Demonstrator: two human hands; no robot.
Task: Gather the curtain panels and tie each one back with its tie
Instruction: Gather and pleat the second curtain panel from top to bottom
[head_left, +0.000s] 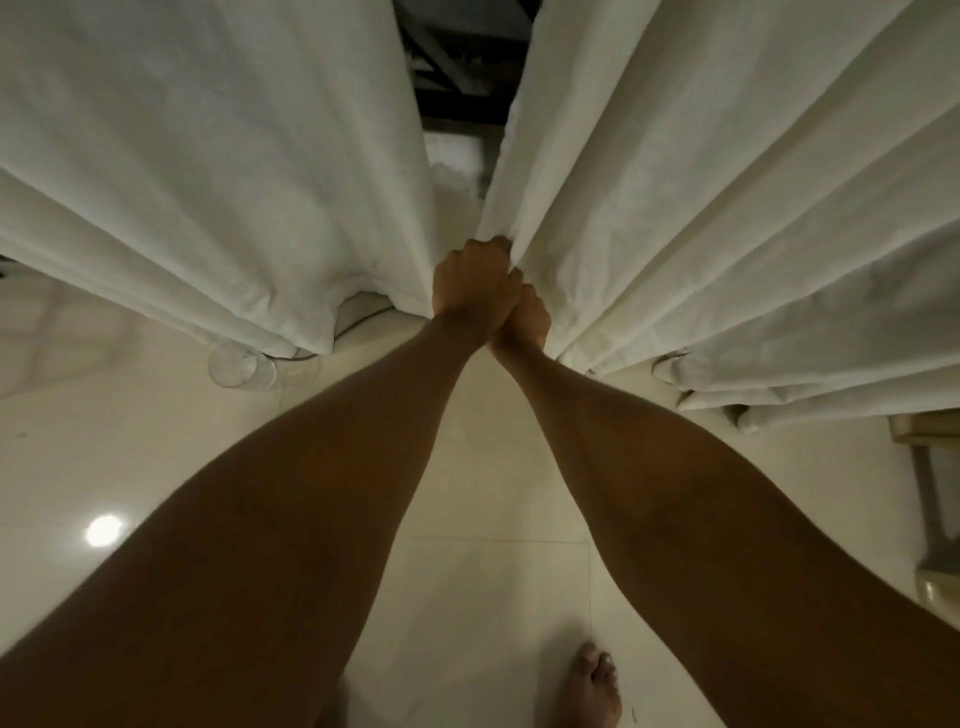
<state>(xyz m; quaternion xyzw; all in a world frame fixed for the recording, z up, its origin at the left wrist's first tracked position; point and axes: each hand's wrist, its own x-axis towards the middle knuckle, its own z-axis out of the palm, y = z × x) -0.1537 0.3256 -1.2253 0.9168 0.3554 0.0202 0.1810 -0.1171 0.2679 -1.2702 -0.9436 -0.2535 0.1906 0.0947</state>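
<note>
At centre frame, both bare forearms reach forward and meet at the wrists against the right panel (701, 208). The left hand (475, 283) lies uppermost, its fingers (493, 247) curled and clamped on the inner edge of that panel, with the fabric bunched at the knuckles. The right hand (527, 317) sits just below and partly under the left hand, pressed against a fold of the same panel. Its fingers are hidden by the left hand and the cloth, so I cannot tell whether they grip.

The right panel fills the upper right of the frame and hangs in several deep vertical folds, its hem reaching the floor (467, 519) at mid right. The left panel (208, 156) fills the upper left, hangs loose and is touched by neither hand. Its hem rests on the floor at mid left.

Between the panels, at top centre, a narrow gap shows a dark frame (447, 57).

At the left panel's hem a clear round glass object (241, 364) stands on the floor, with a thin cable (358, 319) curving just beside it. The floor is pale glossy tile, with a bright light reflection (104, 530) at lower left. A bare foot (592, 686) stands at lower centre-right. Part of a piece of furniture (927, 467) shows at the right edge.
</note>
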